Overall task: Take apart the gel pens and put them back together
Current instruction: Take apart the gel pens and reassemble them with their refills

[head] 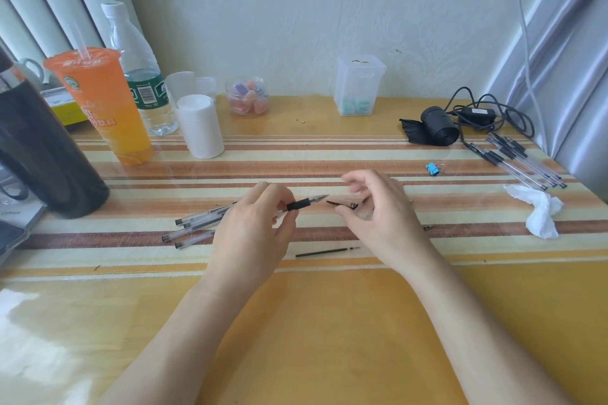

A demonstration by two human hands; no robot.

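Note:
My left hand (255, 227) grips a gel pen barrel (304, 203) with a black grip and a clear tip that points right. My right hand (378, 210) holds a clear pen cap (343, 204) with a black clip, its open end a short way from the pen tip. A loose black refill (325, 251) lies on the table below both hands. Several capless clear pens (194, 227) lie in a bunch left of my left hand. Several capped pens (523, 161) lie at the far right.
An orange drink cup (102, 108), a water bottle (138, 69), a white roll (200, 125), a small jar (246, 97) and a clear box (358, 85) stand along the back. A black bottle (42, 154) stands left. A black roll and cable (460, 118), blue clip (431, 169) and tissue (539, 210) lie right.

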